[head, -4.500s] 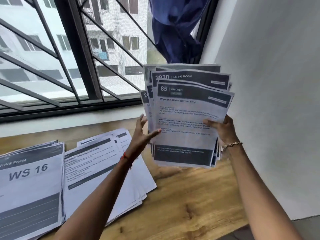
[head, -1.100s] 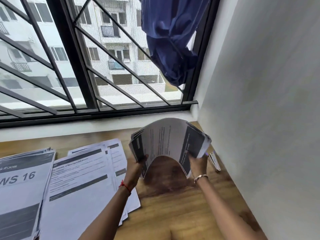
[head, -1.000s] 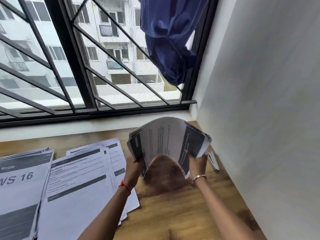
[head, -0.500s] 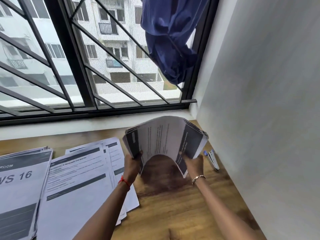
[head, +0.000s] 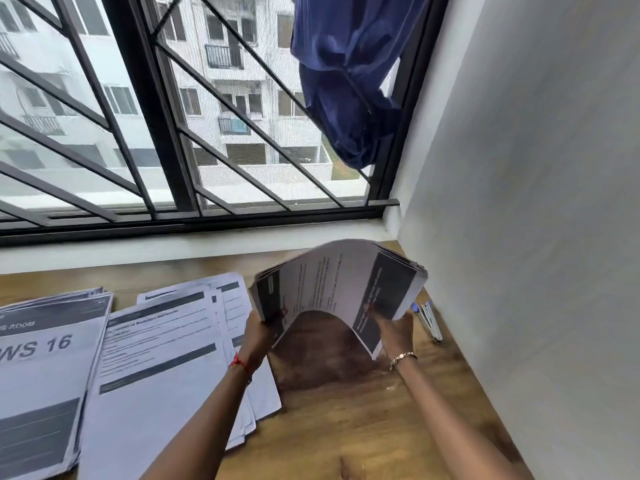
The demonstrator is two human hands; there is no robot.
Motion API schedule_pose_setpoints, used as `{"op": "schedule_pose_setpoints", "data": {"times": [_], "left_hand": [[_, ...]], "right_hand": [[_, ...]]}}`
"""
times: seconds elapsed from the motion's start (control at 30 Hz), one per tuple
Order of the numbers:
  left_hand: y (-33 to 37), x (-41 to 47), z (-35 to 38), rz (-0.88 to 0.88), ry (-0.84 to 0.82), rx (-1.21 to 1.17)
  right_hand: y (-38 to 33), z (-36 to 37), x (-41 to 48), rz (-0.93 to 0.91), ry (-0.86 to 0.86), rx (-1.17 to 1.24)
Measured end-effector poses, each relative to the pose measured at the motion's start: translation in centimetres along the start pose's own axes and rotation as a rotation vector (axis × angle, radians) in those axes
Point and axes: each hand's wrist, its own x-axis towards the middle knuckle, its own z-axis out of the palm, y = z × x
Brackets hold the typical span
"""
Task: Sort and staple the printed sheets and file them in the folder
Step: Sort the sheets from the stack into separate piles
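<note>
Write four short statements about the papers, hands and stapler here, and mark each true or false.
1. The left hand and right hand hold the stack, bent into an arch above the desk. True.
2. The stapler lies at the desk's left end. False: it lies by the wall, right of the right hand.
3. The pile marked "WS 16" lies at the desk's left end. True.
4. The blue cloth is spread on the desk. False: it hangs at the window.
</note>
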Motion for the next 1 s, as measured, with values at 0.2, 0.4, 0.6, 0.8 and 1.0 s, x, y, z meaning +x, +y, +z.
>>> {"op": "schedule_pose_setpoints", "data": {"times": [0.2, 0.4, 0.6, 0.8, 1.0], "left_hand": [[-0.1, 1.0, -0.4, -0.07, 0.046, 0.048], [5.0, 2.0, -2.0, 0.072, 0.026, 0.343], [8.3, 3.5, -2.3, 0.379, 0.09, 0.854], [11.0, 4.8, -2.9, 0.519, -0.133, 0.983], [13.4, 5.8, -4.4, 0.604, -0.044, 0.558]], "right_hand": [[-1.0, -0.4, 0.7, -0.03, -0.025, -0.034], [-4.4, -1.4, 1.4, -0.353, 0.111, -0.112], [-9.5, -0.3, 2.8, -0.86, 0.089, -0.479], [-13.4, 1.4, 2.8, -0.888, -0.35, -0.593], [-13.9, 1.1, 1.9, -0.536, -0.458, -0.204]]}}
